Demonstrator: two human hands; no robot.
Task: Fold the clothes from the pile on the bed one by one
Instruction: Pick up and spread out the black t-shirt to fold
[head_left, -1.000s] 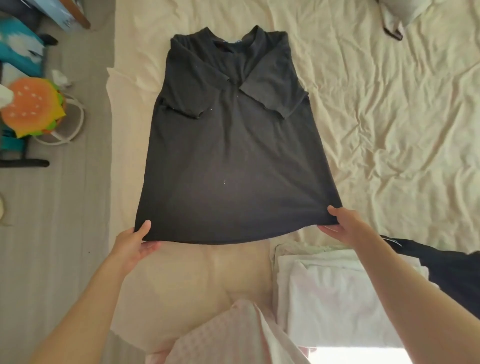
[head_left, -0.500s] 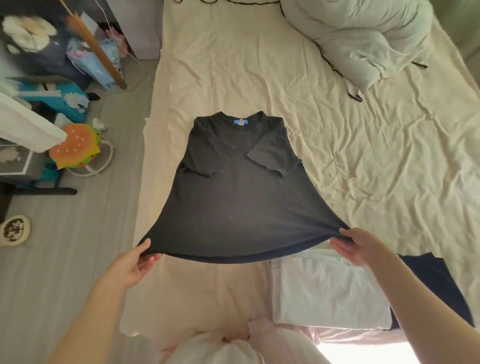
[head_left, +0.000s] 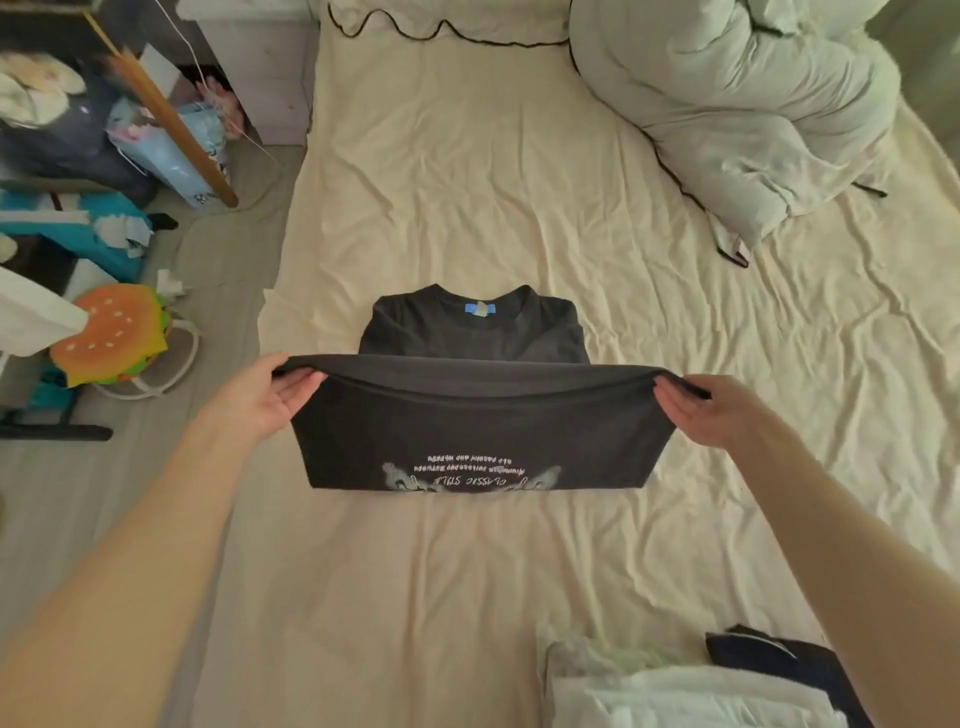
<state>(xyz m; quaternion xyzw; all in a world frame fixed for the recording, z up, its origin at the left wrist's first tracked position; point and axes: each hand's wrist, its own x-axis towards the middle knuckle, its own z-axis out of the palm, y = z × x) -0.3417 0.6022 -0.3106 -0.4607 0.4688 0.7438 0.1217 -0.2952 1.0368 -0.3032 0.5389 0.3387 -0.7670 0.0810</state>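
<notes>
A black T-shirt (head_left: 480, 436) lies in the middle of the cream bed sheet (head_left: 467, 171), its collar with a blue label pointing away from me. Its lower half is lifted and turned over toward the collar, showing upside-down white print. My left hand (head_left: 270, 395) pinches the left corner of the hem, and my right hand (head_left: 711, 410) pinches the right corner. The hem is stretched taut between them, just short of the collar. Folded white clothes (head_left: 670, 691) and a dark garment (head_left: 795, 670) lie at the near right.
A bunched pale duvet (head_left: 743, 119) fills the far right of the bed. Left of the bed is the floor with a burger-shaped stool (head_left: 117, 335), blue bags (head_left: 171, 150), a leaning wooden pole (head_left: 171, 124) and a white cabinet (head_left: 260, 67).
Both hands have carried the shirt's hem up and away from me, folding the lower half over the upper half. The printed side now shows. The view has tilted toward the head of the bed.
</notes>
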